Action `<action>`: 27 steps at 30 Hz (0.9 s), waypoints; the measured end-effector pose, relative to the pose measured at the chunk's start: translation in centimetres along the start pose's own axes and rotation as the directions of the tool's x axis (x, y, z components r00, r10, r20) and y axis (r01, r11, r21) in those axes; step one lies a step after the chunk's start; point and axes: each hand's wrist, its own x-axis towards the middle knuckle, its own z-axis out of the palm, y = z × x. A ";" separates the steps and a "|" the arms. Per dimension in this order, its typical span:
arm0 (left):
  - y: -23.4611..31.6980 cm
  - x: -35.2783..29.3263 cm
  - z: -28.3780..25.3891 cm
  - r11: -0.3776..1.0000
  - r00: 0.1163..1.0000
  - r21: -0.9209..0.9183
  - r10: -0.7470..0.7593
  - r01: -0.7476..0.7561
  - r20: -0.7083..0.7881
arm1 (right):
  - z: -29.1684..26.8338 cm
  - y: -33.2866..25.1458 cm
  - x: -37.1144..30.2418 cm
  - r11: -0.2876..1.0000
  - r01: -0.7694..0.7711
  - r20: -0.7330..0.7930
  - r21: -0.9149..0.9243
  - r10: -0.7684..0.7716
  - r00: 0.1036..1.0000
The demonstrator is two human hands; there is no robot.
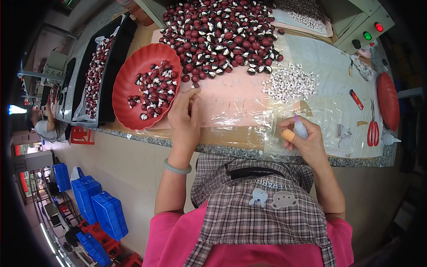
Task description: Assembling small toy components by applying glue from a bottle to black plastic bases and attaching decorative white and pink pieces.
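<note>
My left hand [183, 116] reaches to the near edge of a heap of small dark-red, black and white balls [218, 38]. Its fingers are closed at the tips on one small ball [195, 85]. In my right hand [307, 141] is a small translucent squeeze bottle [300, 129] with a purple tip, pointing away from me. An orange cover wraps a fingertip of that hand. Beyond the bottle lies a scatter of tiny white pieces with dark specks [293, 83]. Beside my left hand, a red scalloped bowl [123, 89] holds balls with white pieces on them.
A black tray [113, 66] with more balls stands at the left. Red-handled scissors [372, 133], a red tube [356, 99], another bottle [390, 139] and a red dish [388, 101] lie at the right. A metal box [364, 33] with lit buttons stands behind. Blue crates [109, 213] are lower left.
</note>
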 end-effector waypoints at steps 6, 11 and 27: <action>-1.2 0.9 1.5 0.825 0.912 0.453 0.406 -0.338 -0.058 | 0.7 -0.9 -0.3 0.999 -0.034 -0.048 -0.019 0.033 0.998; 0.2 0.7 1.5 0.923 0.973 0.336 0.222 -0.188 -0.066 | 0.5 -0.6 -1.0 1.000 -0.017 -0.105 -0.023 0.015 0.994; 4.6 -2.0 3.1 0.100 0.734 -0.727 -0.122 0.679 0.668 | -1.1 -0.4 -0.1 0.971 0.200 -0.035 0.134 -0.197 0.980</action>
